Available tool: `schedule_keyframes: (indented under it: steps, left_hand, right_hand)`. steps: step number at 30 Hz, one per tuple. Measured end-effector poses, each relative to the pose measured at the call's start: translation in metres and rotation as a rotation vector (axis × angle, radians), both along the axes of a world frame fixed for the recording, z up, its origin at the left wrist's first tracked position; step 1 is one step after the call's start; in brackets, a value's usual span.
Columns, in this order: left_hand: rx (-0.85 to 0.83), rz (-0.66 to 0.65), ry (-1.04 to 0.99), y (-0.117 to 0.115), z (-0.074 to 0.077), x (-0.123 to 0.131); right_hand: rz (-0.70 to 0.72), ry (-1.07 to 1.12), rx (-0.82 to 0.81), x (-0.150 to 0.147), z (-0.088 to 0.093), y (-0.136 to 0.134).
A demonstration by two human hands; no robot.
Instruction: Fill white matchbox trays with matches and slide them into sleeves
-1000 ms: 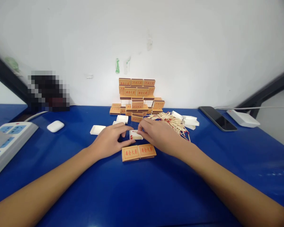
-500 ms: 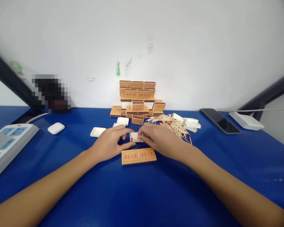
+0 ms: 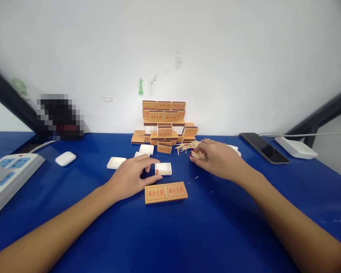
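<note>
Nearest you: two matchboxes (image 3: 155, 193) | your left hand (image 3: 133, 173): thumb and forefinger parted around the left end of a white tray (image 3: 165, 167) holding a few matches (image 3: 163, 173), grip unclear | your right hand (image 3: 218, 157): fingers curled at the match pile (image 3: 186, 146) right of the tray, hold can't be told | beyond: stacked matchboxes (image 3: 164, 130)

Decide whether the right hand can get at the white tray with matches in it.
Probably yes: nothing seems to stand between the right hand, at the match pile, and the right end of the white tray; the left hand flanks its left end.
</note>
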State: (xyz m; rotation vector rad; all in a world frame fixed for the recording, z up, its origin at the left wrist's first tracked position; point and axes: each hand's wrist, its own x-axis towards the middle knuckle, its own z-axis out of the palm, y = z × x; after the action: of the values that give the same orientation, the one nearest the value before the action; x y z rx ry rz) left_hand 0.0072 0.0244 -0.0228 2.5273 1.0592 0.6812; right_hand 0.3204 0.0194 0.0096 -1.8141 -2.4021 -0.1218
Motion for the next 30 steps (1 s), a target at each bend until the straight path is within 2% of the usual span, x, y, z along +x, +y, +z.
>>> schedule_keyframes:
  steps: [8,18,25,30]
  left_hand:
    - [0.001,0.005,0.002,0.0,-0.001,-0.001]
    - [0.012,-0.001,0.008,0.0,-0.002,-0.001]
    - [0.006,0.005,0.003,0.0,-0.003,-0.001]
    - [0.015,-0.002,0.012,0.0,-0.001,0.0]
  right_hand:
    - [0.065,0.038,-0.052,-0.001,-0.005,0.001]
    - [0.132,0.205,-0.171,-0.003,0.006,-0.008]
    - [0.131,0.271,-0.124,0.002,0.003,-0.002]
    - [0.132,0.228,-0.143,0.007,0.003,-0.002]
